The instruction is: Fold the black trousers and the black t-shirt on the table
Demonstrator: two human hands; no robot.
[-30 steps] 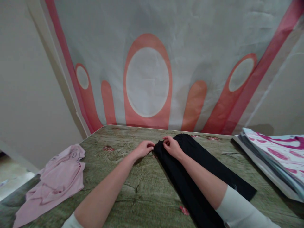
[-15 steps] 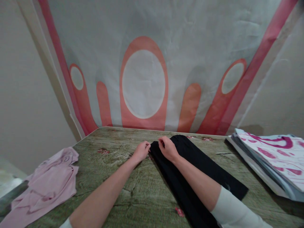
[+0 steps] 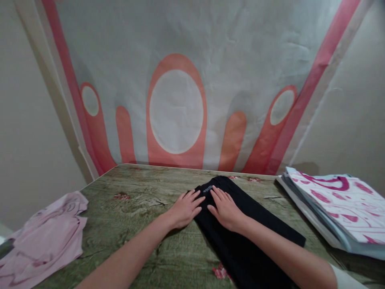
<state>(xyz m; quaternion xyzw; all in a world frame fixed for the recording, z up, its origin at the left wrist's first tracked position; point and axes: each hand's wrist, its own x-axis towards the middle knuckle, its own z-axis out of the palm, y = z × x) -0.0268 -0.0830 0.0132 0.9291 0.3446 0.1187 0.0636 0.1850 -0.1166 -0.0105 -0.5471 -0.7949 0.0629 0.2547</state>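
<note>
A black garment (image 3: 249, 200) lies flat on the table, running from its far end near the middle down toward me and to the right. Small pale lettering shows close to its far edge. My left hand (image 3: 187, 208) rests palm down at the left of that edge, its fingers spread over the cloth. Flat on the fabric just right of it is my right hand (image 3: 225, 208), also with fingers apart. Neither hand grips anything. The right forearm covers part of the garment, and its near end runs out of view.
A crumpled pink garment (image 3: 51, 237) lies at the table's left side. On the right sits a stack of folded clothes (image 3: 339, 208), topped by a white piece with magenta print. The wood-patterned table (image 3: 144, 237) meets a wall with a printed sheet (image 3: 228, 52).
Both hands have gone from pinched fingers at the garment's far edge to lying flat with fingers spread. The pale lettering there now shows. The view has shifted slightly.
</note>
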